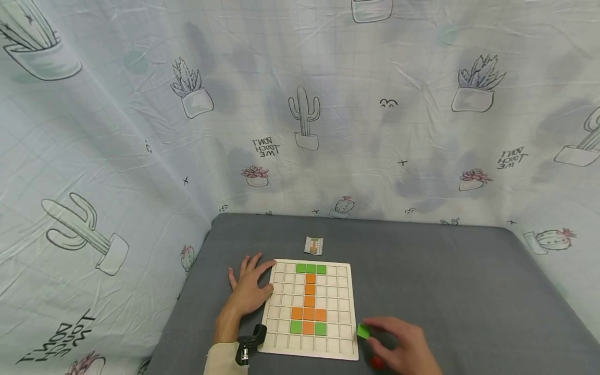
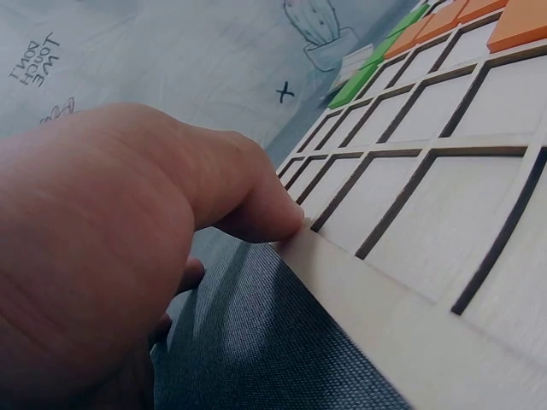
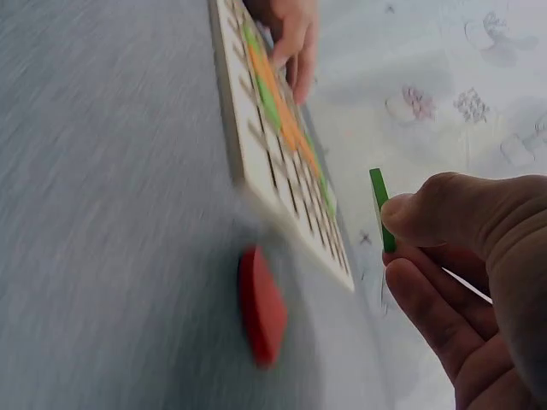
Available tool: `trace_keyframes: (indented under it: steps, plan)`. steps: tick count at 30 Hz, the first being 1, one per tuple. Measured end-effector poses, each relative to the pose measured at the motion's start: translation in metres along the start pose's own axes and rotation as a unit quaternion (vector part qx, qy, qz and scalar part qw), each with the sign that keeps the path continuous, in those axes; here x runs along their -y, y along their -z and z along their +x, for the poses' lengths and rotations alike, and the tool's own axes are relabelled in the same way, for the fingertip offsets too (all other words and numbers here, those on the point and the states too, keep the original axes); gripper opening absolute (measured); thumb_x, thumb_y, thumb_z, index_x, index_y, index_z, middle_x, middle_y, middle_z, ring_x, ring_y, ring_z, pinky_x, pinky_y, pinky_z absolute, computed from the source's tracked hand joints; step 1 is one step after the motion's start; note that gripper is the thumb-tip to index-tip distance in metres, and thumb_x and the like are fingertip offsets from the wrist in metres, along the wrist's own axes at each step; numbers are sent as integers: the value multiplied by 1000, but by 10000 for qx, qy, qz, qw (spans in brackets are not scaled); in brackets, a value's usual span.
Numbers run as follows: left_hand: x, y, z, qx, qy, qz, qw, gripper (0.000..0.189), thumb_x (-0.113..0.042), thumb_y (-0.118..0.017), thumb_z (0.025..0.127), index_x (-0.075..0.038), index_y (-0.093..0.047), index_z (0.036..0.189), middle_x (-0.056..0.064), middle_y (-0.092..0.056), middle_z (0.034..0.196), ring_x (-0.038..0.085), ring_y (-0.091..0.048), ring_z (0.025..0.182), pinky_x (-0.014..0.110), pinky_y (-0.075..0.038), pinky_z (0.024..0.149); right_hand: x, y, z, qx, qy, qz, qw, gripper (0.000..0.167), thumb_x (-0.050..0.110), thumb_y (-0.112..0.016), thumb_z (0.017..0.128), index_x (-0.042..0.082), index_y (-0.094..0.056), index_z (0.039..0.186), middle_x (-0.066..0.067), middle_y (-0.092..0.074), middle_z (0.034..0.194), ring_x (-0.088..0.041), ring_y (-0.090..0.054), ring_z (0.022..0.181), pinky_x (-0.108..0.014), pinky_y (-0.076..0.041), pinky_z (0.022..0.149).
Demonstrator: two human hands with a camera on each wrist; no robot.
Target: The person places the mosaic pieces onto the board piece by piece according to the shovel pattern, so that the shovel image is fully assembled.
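Observation:
A wooden grid board (image 1: 286, 341) lies on the table with green tiles (image 1: 311, 268) and orange tiles (image 1: 309, 289) in some of its squares. My left hand (image 1: 248, 292) rests at the board's left edge, fingers spread, thumb and index finger touching the rim. Between thumb and fingers, my right hand (image 1: 402, 344) pinches a green square tile (image 1: 363, 331) just off the board's right edge. In the right wrist view this tile (image 3: 382, 209) appears edge-on, held above the table. A red piece (image 3: 261, 307) lies on the table near the board's corner, partly hidden by my right hand in the head view.
Behind the board lies a small card (image 1: 313, 246) printed with a grid pattern. The dark grey table (image 1: 431, 281) extends to the right. A pale curtain with cactus drawings (image 1: 347, 104) hangs around the back and sides. On my left wrist sits a black strap (image 1: 250, 344).

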State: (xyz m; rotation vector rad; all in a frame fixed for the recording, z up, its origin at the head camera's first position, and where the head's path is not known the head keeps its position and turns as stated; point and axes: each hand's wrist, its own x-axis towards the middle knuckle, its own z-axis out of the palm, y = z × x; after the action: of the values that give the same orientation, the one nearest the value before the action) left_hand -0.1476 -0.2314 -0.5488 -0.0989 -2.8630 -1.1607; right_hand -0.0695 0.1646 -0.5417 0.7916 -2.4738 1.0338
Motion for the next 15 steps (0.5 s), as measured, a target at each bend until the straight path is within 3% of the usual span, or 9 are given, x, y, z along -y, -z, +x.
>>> trace_keyframes:
  steps: [8,15]
  plan:
    - [0,0,-1,6,-8,-8,10000,61,-9,-69,93,-17,-65,153,23,-34,176,54,-13,167,83,15,122,18,-11,22,710,-103,605,9956,39,4,-91,85,20,-82,120,9,-81,111,-6,-75,90,-31,-66,75]
    - [-1,0,0,-9,-13,-14,10000,61,-9,-68,93,-17,-65,153,23,-34,176,54,-12,166,83,16,122,25,-23,33,820,53,826,9932,40,3,-89,87,22,-81,122,10,-81,114,-9,-75,91,-32,-66,77]
